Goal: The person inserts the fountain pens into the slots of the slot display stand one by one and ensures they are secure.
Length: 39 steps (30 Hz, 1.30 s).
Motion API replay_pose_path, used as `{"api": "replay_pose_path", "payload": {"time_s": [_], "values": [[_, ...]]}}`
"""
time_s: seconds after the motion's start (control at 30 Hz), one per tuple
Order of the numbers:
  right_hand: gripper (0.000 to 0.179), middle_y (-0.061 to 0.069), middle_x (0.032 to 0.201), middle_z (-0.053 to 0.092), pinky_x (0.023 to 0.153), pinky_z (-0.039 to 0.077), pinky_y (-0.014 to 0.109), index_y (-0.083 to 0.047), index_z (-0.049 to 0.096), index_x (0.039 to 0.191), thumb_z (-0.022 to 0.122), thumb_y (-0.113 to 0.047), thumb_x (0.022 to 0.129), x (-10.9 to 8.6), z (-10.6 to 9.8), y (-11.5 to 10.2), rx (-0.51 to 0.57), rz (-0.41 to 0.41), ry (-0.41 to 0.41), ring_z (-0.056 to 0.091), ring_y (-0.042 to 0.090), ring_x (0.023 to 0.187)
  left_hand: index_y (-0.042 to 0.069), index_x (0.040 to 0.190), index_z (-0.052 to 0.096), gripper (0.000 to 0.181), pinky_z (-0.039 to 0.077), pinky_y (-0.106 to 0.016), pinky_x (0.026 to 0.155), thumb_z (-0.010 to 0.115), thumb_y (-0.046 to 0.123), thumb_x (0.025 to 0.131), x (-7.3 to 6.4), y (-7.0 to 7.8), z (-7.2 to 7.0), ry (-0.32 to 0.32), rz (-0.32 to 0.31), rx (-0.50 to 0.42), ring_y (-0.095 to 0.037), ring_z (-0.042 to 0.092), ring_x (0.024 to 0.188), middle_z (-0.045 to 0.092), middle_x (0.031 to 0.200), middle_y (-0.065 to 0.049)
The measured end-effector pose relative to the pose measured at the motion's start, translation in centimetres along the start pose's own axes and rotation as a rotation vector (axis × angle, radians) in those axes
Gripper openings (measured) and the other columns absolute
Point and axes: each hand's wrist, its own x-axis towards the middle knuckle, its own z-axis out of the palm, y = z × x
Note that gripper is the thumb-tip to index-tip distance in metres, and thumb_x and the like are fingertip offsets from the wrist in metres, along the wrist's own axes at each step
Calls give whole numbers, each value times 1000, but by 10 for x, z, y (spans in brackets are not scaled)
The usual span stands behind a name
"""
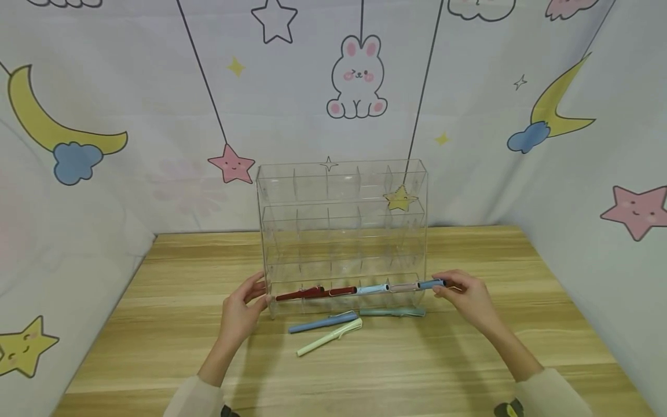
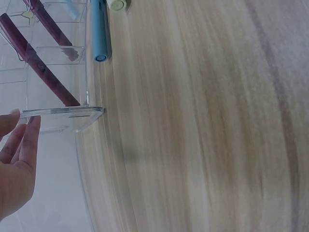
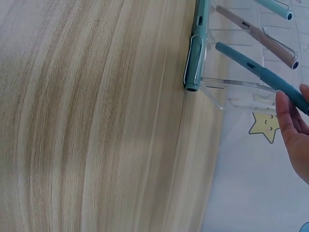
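Wooden table (image 1: pixel 417 370): eight pens (image 1: pixel 323 322), one rack (image 1: pixel 344 238)

The left hand (image 1: pixel 241 307) and right hand (image 1: pixel 468 293) both pinch, well apart.

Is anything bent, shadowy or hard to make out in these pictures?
Head view: soft shadows lie on the tabletop, and the clear rack looks faint against the pale cloth; left wrist view: the wood grain bows, perhaps lens distortion; right wrist view: the grain bows there too.
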Motion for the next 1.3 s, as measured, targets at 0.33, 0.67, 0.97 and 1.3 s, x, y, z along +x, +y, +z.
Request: {"api": "replay_pose_path", "payload": {"time_s": [0.33,0.67,0.97,1.3], "values": [[23,12,90,61,60,54,23,6,60,107,61,-6,88,-4,-7,0,-43,9,51,58,5,70,-1,127,50,51,53,-24,74,64,-9,79,0,0,0,-5,-4,-7,-33,60,100,61,110,-23],[10,5,73,61,57,51,22,8,60,94,57,1,88,-7,-7,-28,-82,6,53,57,5,62,-1,127,50,50,53,-24,74,64,-8,80,-1,-1,0,-3,9,1,-33,60,100,61,110,-22],[14,3,81,63,61,54,26,3,62,100,58,-5,89,-4,-9,1,-50,-20,23,61,12,69,-2,127,50,50,54,-24,73,65,-9,79,-1,-2,0,-3,11,-11,-33,60,100,60,110,-23],[14,-5,82,62,60,53,26,6,62,101,58,0,88,-4,-9,1,-31,-90,21,62,18,69,-2,127,50,50,53,-24,74,64,-8,80,-1,-3,1,-3,6,-15,-33,60,100,61,110,-23]]}}
